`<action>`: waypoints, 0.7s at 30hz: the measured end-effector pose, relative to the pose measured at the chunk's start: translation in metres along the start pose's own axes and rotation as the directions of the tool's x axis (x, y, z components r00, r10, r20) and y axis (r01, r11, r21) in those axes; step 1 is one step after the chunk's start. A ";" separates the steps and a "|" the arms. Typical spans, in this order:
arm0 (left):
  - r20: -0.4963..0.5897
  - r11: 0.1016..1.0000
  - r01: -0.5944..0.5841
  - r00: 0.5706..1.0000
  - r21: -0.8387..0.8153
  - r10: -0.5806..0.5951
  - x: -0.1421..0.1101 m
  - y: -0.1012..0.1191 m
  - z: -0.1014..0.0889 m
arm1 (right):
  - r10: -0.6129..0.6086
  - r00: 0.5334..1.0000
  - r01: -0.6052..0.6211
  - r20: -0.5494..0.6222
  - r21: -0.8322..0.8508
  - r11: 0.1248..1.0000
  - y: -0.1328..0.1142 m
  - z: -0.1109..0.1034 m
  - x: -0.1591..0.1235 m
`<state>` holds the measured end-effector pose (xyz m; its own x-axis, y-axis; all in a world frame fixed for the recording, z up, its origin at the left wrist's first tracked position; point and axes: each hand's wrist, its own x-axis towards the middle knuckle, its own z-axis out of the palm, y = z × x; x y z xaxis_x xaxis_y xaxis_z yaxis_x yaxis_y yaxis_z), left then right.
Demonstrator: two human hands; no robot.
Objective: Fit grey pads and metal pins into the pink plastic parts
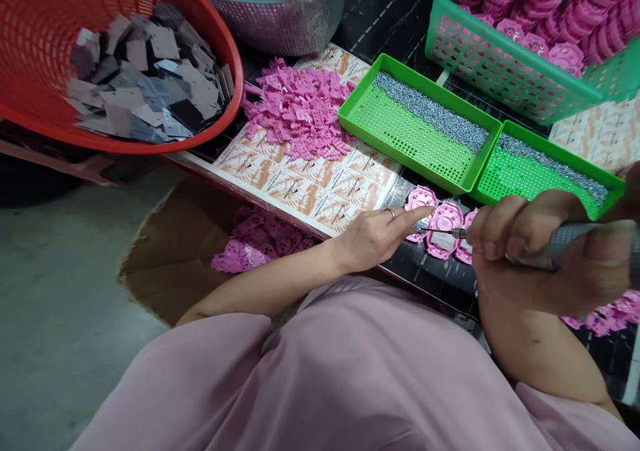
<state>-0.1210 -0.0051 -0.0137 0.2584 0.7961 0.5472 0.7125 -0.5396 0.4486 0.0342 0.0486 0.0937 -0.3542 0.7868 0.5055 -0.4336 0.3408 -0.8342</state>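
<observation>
My right hand (530,258) is wrapped around the grey handle of a powered screwdriver (543,250), its thin bit pointing left. The bit's tip meets the leftmost of several pink plastic casings (420,201), which lie in a row at the table's edge. On that same casing are the fingertips of my left hand (367,238), pressed together around the spot by the bit; a ring is on one finger. A metal plate (444,239) shows in the casing beside it. Whether a screw sits under the bit is too small to tell.
Two green trays (417,182) of small screws stand behind the casings. Loose pink parts (300,108) are heaped to their left. A red basket (233,114) holds metal plates. A grey basket (270,21) and a teal crate (510,71) hold pink pieces at the back.
</observation>
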 end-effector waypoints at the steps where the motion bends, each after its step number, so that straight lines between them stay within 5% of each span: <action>1: -0.006 0.999 0.014 1.000 -0.040 -0.014 0.001 0.001 0.000 | 0.018 1.000 -0.018 -0.004 -0.010 1.000 0.000 0.001 0.000; 9: -0.055 0.960 0.058 0.996 -0.273 -0.076 0.002 0.003 -0.001 | 0.117 0.982 -0.120 -0.150 -0.016 0.993 -0.001 0.009 -0.006; 21: -0.012 0.969 0.099 0.994 -0.224 -0.104 -0.004 0.005 -0.002 | 0.099 0.989 -0.101 -0.108 -0.011 0.995 -0.001 0.011 -0.004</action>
<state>-0.1198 -0.0116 -0.0119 0.1749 0.8449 0.5056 0.5701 -0.5055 0.6476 0.0269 0.0397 0.0951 -0.3040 0.8676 0.3935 -0.3867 0.2651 -0.8833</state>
